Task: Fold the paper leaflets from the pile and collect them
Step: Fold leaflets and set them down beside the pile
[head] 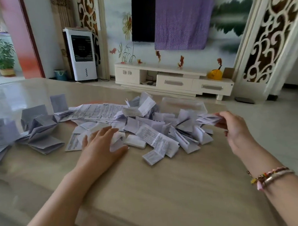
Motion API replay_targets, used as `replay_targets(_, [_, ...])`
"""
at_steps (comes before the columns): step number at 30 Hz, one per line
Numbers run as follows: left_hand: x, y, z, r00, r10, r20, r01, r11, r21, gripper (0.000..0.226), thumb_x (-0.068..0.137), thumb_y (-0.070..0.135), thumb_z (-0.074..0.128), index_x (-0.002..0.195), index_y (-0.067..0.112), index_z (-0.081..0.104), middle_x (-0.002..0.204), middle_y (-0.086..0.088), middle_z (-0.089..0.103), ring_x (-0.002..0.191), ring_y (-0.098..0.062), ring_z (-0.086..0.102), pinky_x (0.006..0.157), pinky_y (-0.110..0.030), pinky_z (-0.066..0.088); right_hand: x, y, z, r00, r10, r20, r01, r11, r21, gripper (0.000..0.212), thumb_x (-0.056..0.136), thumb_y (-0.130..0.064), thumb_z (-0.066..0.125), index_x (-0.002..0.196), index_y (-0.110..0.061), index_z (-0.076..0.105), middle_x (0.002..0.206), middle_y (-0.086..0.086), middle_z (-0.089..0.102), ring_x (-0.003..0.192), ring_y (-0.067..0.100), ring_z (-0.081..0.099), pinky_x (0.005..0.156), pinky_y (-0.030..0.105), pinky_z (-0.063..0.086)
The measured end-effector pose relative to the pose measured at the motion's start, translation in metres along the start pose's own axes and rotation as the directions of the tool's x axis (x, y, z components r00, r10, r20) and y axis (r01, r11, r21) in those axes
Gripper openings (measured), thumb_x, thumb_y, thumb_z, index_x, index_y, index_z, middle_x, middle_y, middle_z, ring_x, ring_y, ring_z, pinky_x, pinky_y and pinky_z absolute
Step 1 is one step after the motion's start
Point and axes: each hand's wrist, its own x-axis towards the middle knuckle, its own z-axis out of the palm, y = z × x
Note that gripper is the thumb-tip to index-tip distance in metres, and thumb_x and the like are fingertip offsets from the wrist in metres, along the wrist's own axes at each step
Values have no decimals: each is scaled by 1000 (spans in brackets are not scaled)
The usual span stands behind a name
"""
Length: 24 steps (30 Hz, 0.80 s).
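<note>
Many folded leaflets lie heaped on the glossy beige table in front of us, with 1 long unfolded sheet stretched across the far side of the heap. To the left we see a looser spread of opened sheets. Just beyond the heap on the right stands a clear plastic box. Our left hand lies flat, fingers straight, pressing a small leaflet onto the table. Our right hand pinches a folded leaflet above the heap's right edge.
</note>
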Motion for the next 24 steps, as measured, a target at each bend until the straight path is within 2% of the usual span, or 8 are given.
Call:
replay_targets(4, [2, -2, 3, 999, -31, 24, 31, 999, 16, 66, 81, 66, 56, 138, 34, 42, 149, 7, 38, 136, -24, 34, 115, -45, 22, 11, 24, -14, 997, 32, -75, -45, 983, -179, 12, 89, -7, 49, 79, -14, 49, 75, 3, 48, 66, 13, 42, 57, 26, 30])
replay_targets(5, [2, -2, 3, 999, -30, 18, 30, 999, 14, 64, 82, 62, 57, 137, 33, 44, 148, 6, 40, 135, -24, 36, 114, -44, 24, 12, 29, -15, 998, 47, -52, -59, 964, -258, 4, 90, -10, 49, 87, -12, 50, 82, 6, 53, 73, 17, 48, 63, 28, 35])
replay_targets(8, [-1, 1, 0, 1000, -29, -3, 28, 999, -16, 54, 88, 47, 60, 136, 28, 47, 145, 3, 45, 130, -26, 42, 109, -40, 30, 15, 40, -15, 997, 76, -3, -68, 875, -478, 16, 90, -21, 52, 103, -12, 54, 108, 12, 59, 106, 32, 53, 90, 37, 41])
replay_targets(10, [-2, 0, -2, 999, -28, -18, 28, 999, -47, 46, 90, 36, 60, 133, 25, 51, 140, 0, 50, 126, -27, 47, 105, -38, 35, 13, 40, -14, 998, 57, -20, -59, 861, -505, 18, 90, -25, 53, 102, -12, 56, 112, 13, 59, 113, 34, 50, 95, 39, 39])
replay_targets(13, [-2, -3, -4, 998, -35, -47, 32, 997, -75, 37, 90, 22, 58, 127, 21, 58, 133, -1, 57, 118, -26, 53, 99, -37, 42, 10, 35, -17, 997, 2, -74, -31, 917, -397, 15, 93, -28, 48, 89, -14, 52, 101, 11, 59, 111, 34, 49, 86, 38, 37])
replay_targets(16, [-4, -2, -5, 994, -45, -99, 36, 995, -88, 31, 89, 15, 57, 118, 20, 65, 121, -2, 64, 110, -26, 58, 93, -36, 46, 2, 24, -17, 988, -139, -73, 100, 916, -389, 36, 92, -43, 38, 96, -11, 55, 83, -1, 50, 109, 33, 49, 87, 43, 39])
replay_targets(19, [-6, 0, -8, 989, -42, -142, 31, 996, -81, 22, 91, 17, 55, 104, 21, 71, 108, -1, 70, 100, -27, 62, 83, -35, 50, -13, 10, -6, 952, -306, 13, 276, 839, -470, 57, 80, -58, 28, 100, -14, 59, 99, 3, 59, 109, 29, 50, 90, 45, 43])
replay_targets(24, [-15, 4, -22, 977, -102, -188, 82, 991, -110, 20, 91, 22, 57, 98, 31, 72, 100, 5, 72, 94, -25, 63, 71, -30, 46, -40, -12, 34, 873, -454, 181, 484, 754, -445, 42, 82, -61, 32, 93, -27, 54, 94, -6, 57, 105, 28, 52, 93, 48, 42])
